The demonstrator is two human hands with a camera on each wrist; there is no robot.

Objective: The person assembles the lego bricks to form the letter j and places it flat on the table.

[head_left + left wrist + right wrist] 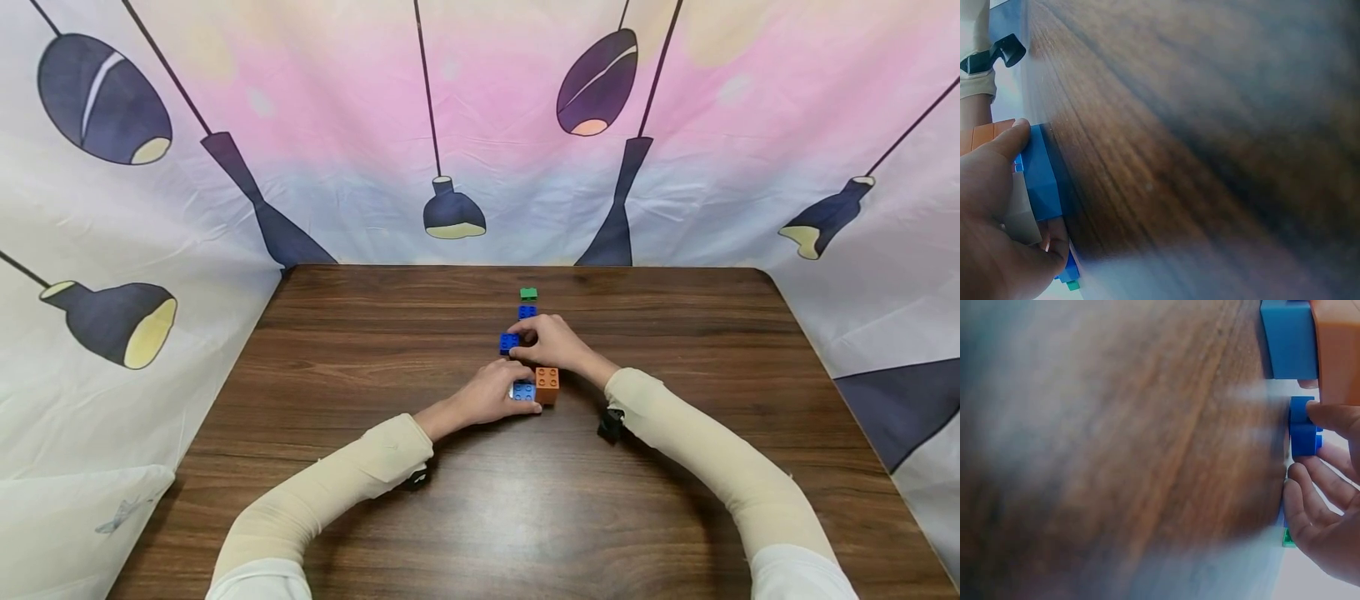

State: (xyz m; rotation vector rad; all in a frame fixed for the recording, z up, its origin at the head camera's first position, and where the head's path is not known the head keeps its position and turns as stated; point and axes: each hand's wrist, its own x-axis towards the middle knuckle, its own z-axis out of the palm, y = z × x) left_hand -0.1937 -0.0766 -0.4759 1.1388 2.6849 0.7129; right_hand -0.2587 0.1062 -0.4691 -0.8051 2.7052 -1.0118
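My left hand (486,395) grips a light blue brick (524,392), thumb on the near side and fingers on the far side. In the left wrist view a whitish brick (1022,212) sits against that blue brick (1041,178), under the same hand. Right beside them stands a taller orange brick stack (547,384), studs facing up. Farther back, my right hand (558,343) pinches a dark blue brick (509,342) between thumb and fingers. The right wrist view shows this small brick (1303,426) low at the tabletop, near the larger blue one.
Behind the right hand lie another dark blue brick (527,312) and a small green brick (528,294), roughly in line. The brown wooden table (360,333) meets a printed cloth (510,208) along its back edge. Both wrists carry black straps.
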